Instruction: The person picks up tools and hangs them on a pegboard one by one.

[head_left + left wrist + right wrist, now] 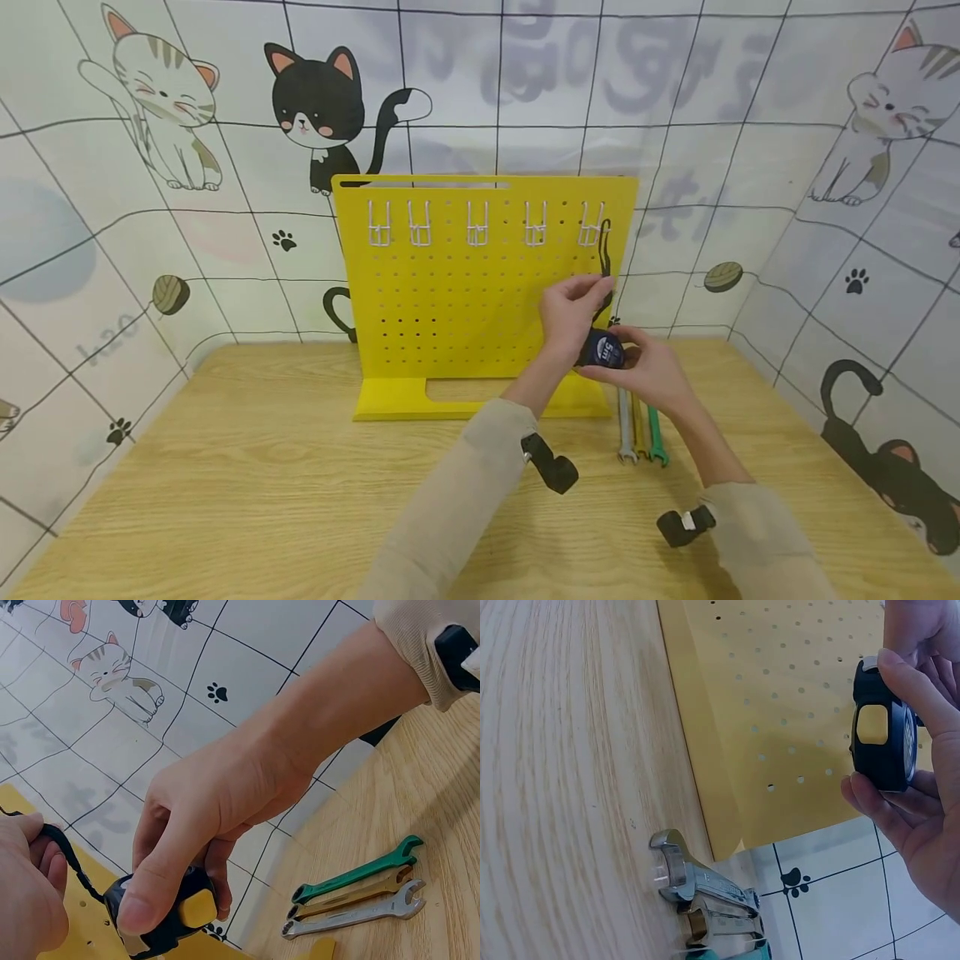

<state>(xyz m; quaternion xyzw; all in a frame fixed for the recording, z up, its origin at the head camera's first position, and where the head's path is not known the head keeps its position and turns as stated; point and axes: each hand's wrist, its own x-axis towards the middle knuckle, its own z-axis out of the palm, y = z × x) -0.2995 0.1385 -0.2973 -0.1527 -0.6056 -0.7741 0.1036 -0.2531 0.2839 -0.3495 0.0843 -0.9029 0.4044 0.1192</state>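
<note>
Tape measure (604, 349) in right hand (657, 373); black strap (70, 856) in left hand (567, 313)

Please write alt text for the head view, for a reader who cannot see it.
A person's right hand holds a dark tape measure while the left hand pinches its black strap before a yellow pegboard. Three wrenches lie on the wooden table.

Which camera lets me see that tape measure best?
The right wrist view: it shows the tape measure close up and mostly uncovered, with its yellow button in plain sight. The left wrist view is also close, but the right hand covers part of it. The head view shows it small, though its 5m label is readable.
</note>
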